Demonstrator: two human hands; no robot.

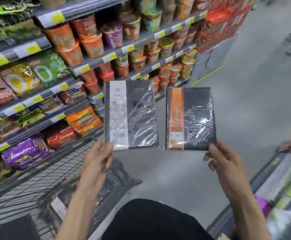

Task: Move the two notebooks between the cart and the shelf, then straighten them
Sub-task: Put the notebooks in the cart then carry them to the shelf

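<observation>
Fingers [109,146] of my left hand [96,163] pinch the lower left corner of the shrink-wrapped dark grey notebook with the white paper band [139,115]. It is held upright in the air, above the black wire shopping cart [37,179] and in front of the grey metal shelf [96,61] of noodle packets. Just beside it, not touching, the shrink-wrapped dark notebook with the orange band [198,118] stands up from its lower right corner, pinched by my right hand [227,172]. Neither book rests on shelf or cart yet. I judge the film slippery and corner grips weak, so I would take a deeper hold on each cover, carry both level, and set them down one at a time with edges aligned.
</observation>
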